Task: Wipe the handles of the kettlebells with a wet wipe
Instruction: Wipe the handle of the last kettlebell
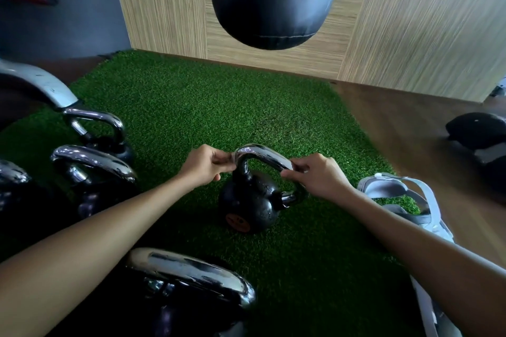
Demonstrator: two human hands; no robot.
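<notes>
A small black kettlebell [250, 201] with a chrome handle [260, 152] lies tilted on the green turf mat [219, 107] in the middle of the head view. My left hand [204, 164] pinches the handle's left end, fingers closed on it. My right hand [319, 175] grips the handle's right side. A small pale scrap shows under the right fingers; I cannot tell whether it is the wet wipe. Three more chrome-handled kettlebells stand near: one at the back left [104, 128], one at the left [93, 167], and one at the front [189, 279].
A black punching bag [273, 0] hangs above the mat's far edge, before a wood-panelled wall. A white and grey sandal [397, 191] lies at the mat's right edge. Dark gear [479, 131] rests on the brown floor at far right. A machine's metal frame [41, 85] curves in at left.
</notes>
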